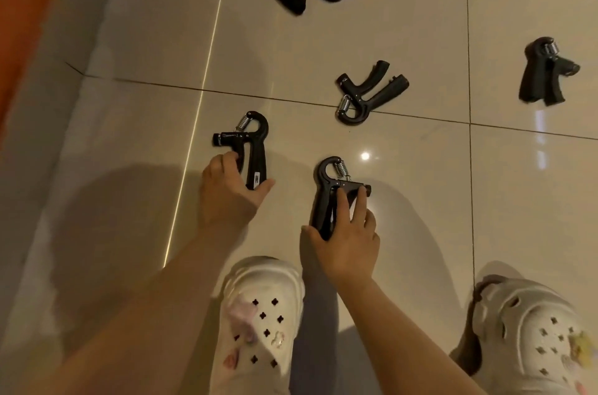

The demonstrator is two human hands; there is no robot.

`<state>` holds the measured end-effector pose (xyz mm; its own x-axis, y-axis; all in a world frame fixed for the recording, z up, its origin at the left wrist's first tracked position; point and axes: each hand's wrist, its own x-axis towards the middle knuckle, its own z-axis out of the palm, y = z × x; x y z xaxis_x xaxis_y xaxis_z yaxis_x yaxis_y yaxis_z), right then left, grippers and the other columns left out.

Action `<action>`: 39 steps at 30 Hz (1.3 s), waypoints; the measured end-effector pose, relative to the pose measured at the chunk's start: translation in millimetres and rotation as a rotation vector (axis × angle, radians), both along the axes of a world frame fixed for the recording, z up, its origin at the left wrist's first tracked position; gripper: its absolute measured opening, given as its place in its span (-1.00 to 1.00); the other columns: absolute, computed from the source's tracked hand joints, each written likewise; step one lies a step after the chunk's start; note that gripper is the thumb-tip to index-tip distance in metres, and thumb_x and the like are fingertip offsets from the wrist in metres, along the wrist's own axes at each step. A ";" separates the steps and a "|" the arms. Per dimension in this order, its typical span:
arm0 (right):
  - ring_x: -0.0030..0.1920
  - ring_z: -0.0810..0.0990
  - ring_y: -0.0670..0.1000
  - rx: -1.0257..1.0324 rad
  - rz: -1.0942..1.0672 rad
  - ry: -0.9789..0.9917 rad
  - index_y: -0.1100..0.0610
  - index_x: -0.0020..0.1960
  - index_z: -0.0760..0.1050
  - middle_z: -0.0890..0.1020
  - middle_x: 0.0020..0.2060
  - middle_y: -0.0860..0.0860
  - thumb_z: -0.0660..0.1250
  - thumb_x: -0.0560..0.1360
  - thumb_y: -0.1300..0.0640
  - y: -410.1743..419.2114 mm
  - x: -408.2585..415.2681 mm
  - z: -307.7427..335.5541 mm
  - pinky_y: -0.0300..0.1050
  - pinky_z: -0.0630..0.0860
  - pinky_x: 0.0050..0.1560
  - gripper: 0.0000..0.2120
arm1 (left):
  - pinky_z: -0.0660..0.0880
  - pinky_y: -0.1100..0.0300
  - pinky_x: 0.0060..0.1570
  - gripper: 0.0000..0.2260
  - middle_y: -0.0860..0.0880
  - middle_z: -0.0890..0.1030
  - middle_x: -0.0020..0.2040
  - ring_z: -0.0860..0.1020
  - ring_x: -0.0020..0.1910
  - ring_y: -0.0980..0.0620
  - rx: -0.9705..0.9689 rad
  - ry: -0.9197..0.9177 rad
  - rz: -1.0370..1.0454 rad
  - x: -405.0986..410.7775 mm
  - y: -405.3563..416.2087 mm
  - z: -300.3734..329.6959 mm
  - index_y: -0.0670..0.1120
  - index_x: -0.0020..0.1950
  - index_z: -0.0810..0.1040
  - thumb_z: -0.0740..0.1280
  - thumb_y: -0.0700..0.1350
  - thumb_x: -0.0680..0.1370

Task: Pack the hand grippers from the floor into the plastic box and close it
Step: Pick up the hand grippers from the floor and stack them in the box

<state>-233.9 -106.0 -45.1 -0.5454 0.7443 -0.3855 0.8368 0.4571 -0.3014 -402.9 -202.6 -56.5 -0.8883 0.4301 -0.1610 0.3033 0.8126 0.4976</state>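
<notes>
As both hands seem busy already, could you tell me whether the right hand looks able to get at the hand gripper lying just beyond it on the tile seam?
Probably not yet: the right hand already grips a hand gripper. The bare floor up to the gripper on the seam leaves the way free otherwise.

The person is wearing no sleeves here, so both arms are showing bare down to the left hand and the right hand, and no rings or watch are showing. The person is wearing a chunky white clog on the left foot and one on the right foot, each with little holes on top. Small charms are sticking in some holes, pinkish on the left clog and yellowish on the right.
</notes>
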 end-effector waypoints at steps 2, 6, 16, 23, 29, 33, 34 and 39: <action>0.45 0.16 0.18 0.003 -0.020 0.034 -0.02 0.54 0.02 -0.04 0.55 0.06 0.33 0.42 -0.22 2.0 1.2 -1.1 0.13 0.31 0.29 -0.17 | 0.47 -0.06 0.08 -0.28 -0.20 0.48 0.10 0.46 0.06 -0.17 -0.006 0.049 -0.011 2.9 4.6 -8.9 -0.24 0.25 0.38 0.50 0.20 0.30; 0.38 0.31 0.19 0.006 -0.092 0.147 0.06 0.51 0.15 0.20 0.47 0.14 0.42 0.37 -0.19 3.6 12.6 -7.0 0.12 0.37 0.28 -0.16 | 0.49 -0.07 0.06 -0.34 -0.21 0.49 0.09 0.50 0.04 -0.18 0.047 0.077 0.054 12.2 5.3 -14.0 -0.25 0.23 0.38 0.56 0.02 0.29; 0.34 0.38 0.21 0.107 -0.114 0.203 0.15 0.47 0.24 0.40 0.36 0.17 0.44 0.43 -0.05 0.5 54.4 -15.0 0.16 0.35 0.31 -0.28 | 0.46 0.00 0.17 -0.35 -0.18 0.39 0.27 0.44 0.19 -0.14 0.059 0.057 0.101 23.0 -28.0 -16.7 -0.12 0.29 0.34 0.55 -0.06 0.31; 0.34 0.33 0.20 0.093 -0.033 0.152 0.09 0.50 0.18 0.34 0.41 0.09 0.49 0.36 -0.06 15.6 46.3 -17.4 0.13 0.31 0.28 -0.17 | 0.51 0.00 0.11 -0.43 -0.08 0.30 0.35 0.39 0.25 -0.09 0.103 0.146 0.015 27.0 -41.1 -0.6 -0.02 0.27 0.33 0.48 0.00 0.34; 0.16 0.45 0.17 0.019 -0.039 0.258 0.11 0.43 0.28 0.48 0.19 0.13 0.52 0.28 0.10 22.3 35.0 0.6 -0.07 0.33 0.09 -0.21 | 0.42 0.38 0.02 -0.57 -0.05 0.32 0.30 0.40 0.11 0.06 0.335 0.296 -0.065 11.0 -26.2 42.3 -0.10 0.16 0.46 0.50 -0.15 0.35; 0.10 0.36 -0.05 -0.084 -0.056 0.395 0.01 0.45 0.22 0.37 0.17 0.02 0.47 0.32 0.09 29.8 13.1 41.4 -0.19 0.34 0.09 -0.22 | 0.45 0.23 0.16 -0.62 -0.15 0.46 0.21 0.47 0.14 -0.12 0.349 0.337 -0.175 -2.0 -13.3 68.5 -0.18 0.15 0.53 0.50 -0.15 0.37; 0.10 0.36 -0.07 -0.090 -0.025 0.412 -0.03 0.45 0.20 0.35 0.16 -0.01 0.46 0.33 0.08 33.3 6.2 51.7 -0.19 0.36 0.08 -0.23 | 0.36 0.39 0.17 -0.62 -0.12 0.48 0.20 0.45 0.15 -0.08 0.350 0.329 -0.182 -1.6 -11.4 77.3 -0.17 0.16 0.54 0.50 -0.15 0.38; 0.10 0.48 0.10 -0.041 0.243 0.378 0.00 0.45 0.19 0.40 0.18 0.08 0.45 0.34 0.13 43.8 -17.0 111.4 -0.12 0.45 0.02 -0.25 | 0.27 0.43 0.15 -0.60 0.04 0.47 0.21 0.42 0.22 -0.01 0.340 0.216 -0.123 12.6 -19.7 131.3 -0.02 0.20 0.52 0.48 -0.12 0.38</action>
